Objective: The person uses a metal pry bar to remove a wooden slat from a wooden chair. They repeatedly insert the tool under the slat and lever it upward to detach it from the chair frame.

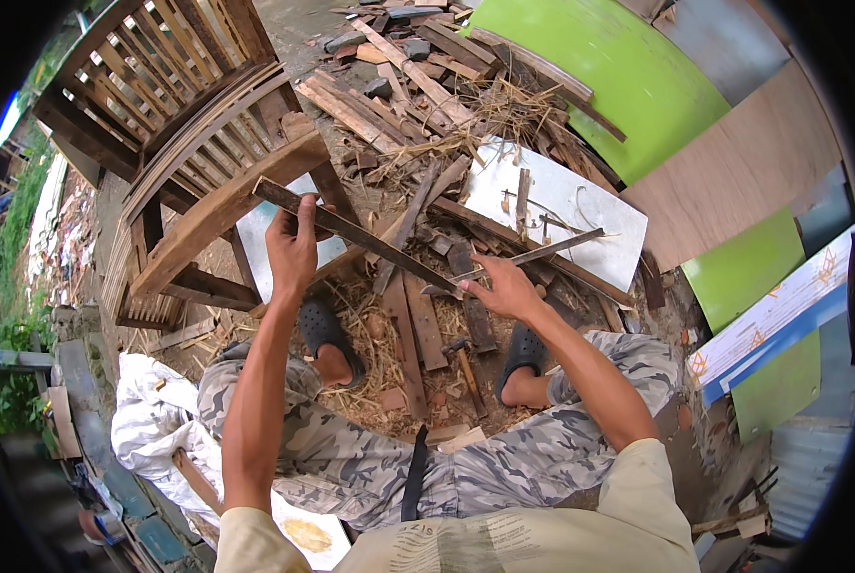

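Scrap-strewn ground (pixel 389 353) lies under a wooden slat (pixel 351 231); left hand (pixel 292 250) grips it, right hand (pixel 504 286) grips a metal strip (pixel 533 256) beside it.

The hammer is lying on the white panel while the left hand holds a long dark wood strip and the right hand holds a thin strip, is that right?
Not quite. The hammer lies on the straw-strewn ground between the person's feet, not on the white panel. The rest holds: the left hand grips the long dark wood strip, and the right hand holds the thin strip. The head view shows this.
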Demonstrator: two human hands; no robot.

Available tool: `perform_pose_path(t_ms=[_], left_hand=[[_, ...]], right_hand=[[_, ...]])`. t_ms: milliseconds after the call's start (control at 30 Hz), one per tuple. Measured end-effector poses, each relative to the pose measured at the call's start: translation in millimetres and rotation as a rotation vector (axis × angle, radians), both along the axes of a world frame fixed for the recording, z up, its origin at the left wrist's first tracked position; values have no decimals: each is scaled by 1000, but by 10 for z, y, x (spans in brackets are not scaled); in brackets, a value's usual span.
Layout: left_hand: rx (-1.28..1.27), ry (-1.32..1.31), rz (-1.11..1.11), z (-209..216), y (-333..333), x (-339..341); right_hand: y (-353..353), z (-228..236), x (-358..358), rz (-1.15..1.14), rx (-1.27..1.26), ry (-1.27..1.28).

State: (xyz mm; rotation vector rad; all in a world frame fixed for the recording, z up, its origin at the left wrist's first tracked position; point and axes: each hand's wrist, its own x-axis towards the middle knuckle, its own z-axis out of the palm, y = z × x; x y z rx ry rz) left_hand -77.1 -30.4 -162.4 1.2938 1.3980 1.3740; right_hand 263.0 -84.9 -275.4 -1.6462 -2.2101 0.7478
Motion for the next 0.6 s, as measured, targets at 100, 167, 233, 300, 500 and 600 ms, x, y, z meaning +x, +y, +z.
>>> perform_pose_path(t_ms=[100, 167, 233, 300, 500, 600], left_hand=[[18, -77, 3, 67, 5, 42], [-2, -113, 17, 84, 38, 21], [-23, -155, 41, 120, 40, 29], [-39, -195, 83, 157, 32, 17], [-111, -399, 196, 47, -83, -129], [-271, -368, 252, 4, -153, -221]], right_hand=[[-46, 547, 50, 111, 35, -86], [-55, 758, 131, 140, 1, -179], [-93, 867, 310, 146, -55, -240], [-113, 881, 443, 85, -60, -98], [27, 1122, 563, 4, -256, 196], [49, 1322, 540, -58, -128, 39]])
